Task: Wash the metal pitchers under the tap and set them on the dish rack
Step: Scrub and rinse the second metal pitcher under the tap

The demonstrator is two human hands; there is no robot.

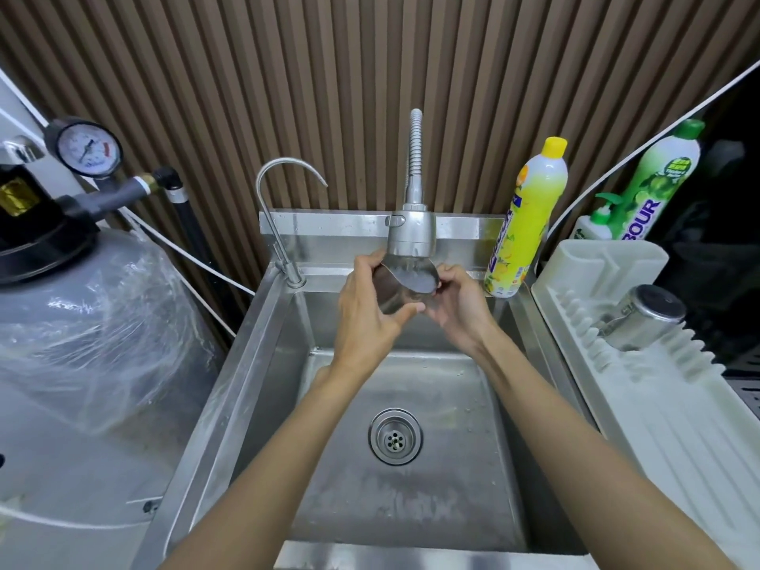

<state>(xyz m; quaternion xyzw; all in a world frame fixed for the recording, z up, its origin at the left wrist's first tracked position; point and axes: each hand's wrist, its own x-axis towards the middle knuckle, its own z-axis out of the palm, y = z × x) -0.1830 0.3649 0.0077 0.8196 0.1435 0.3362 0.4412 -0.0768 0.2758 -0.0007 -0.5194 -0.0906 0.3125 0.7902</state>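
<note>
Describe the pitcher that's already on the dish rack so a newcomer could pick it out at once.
Start at the steel sink and look right to the white dish rack. Near its far end a metal pitcher lies tilted among the ribs, base towards the camera. Unlike the pitcher under the tap, no hands touch it.

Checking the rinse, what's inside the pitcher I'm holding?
Water pools inside the pitcher, held by left hand and right hand beneath the spray head. Its bottom is hidden.
</note>
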